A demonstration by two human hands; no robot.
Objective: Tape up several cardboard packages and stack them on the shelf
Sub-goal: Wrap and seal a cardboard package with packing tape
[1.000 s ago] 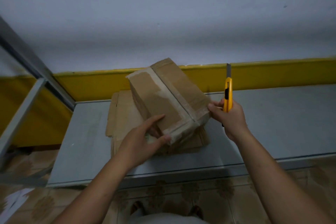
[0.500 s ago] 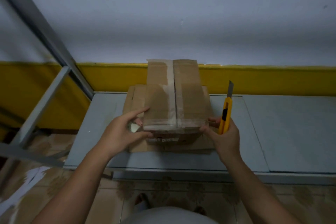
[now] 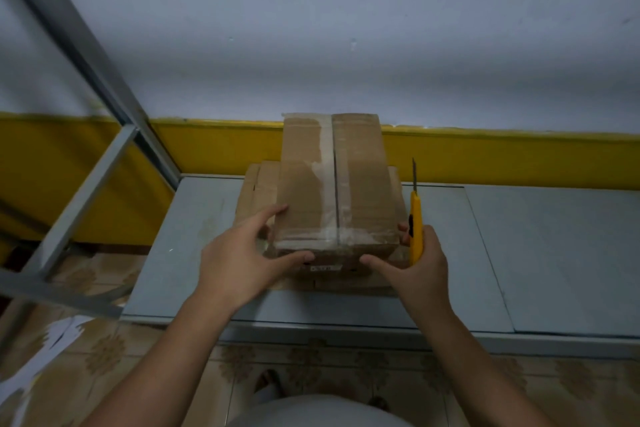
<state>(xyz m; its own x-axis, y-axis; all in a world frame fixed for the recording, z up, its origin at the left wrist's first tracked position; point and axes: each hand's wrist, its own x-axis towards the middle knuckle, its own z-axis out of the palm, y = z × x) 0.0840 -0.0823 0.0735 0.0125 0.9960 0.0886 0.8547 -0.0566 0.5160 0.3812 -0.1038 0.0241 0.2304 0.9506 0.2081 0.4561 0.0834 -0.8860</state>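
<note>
On top of the stack: the taped package (image 3: 332,184) is sitting on wider brown cartons (image 3: 256,191), toward the left end of the grey shelf (image 3: 536,253) and close to the wall.
Package axis: its long axis is running straight away from the person toward the wall, and its short near face is pointing back at the person.
Tape seam (image 3: 325,177): it is running along that same axis down the middle of the top, and a cross strip is lying along the near edge.
Left hand (image 3: 242,260): it is gripping the near-left corner, with the thumb lying along the near face and the fingers spreading up the left side.
Right hand (image 3: 419,267): its fingers are curling round a yellow utility knife (image 3: 415,229) while the thumb is pressing on the near face at the right corner.
Knife: it is standing nearly upright just beside the package's right side, with the blade (image 3: 413,173) sticking out and pointing up and away.
Risk, blade: with the edge exposed this near, any squaring-up push is likely risking a nick in the tape, the cardboard or a finger.
Risk, grip: the right side is getting only a thumb, so an uneven shove is probably going to skew the package or slide it off line on the cartons.
Beyond: a grey shelf upright (image 3: 86,55) is slanting across the left, and white paper scraps (image 3: 52,340) are lying on the tiled floor.
</note>
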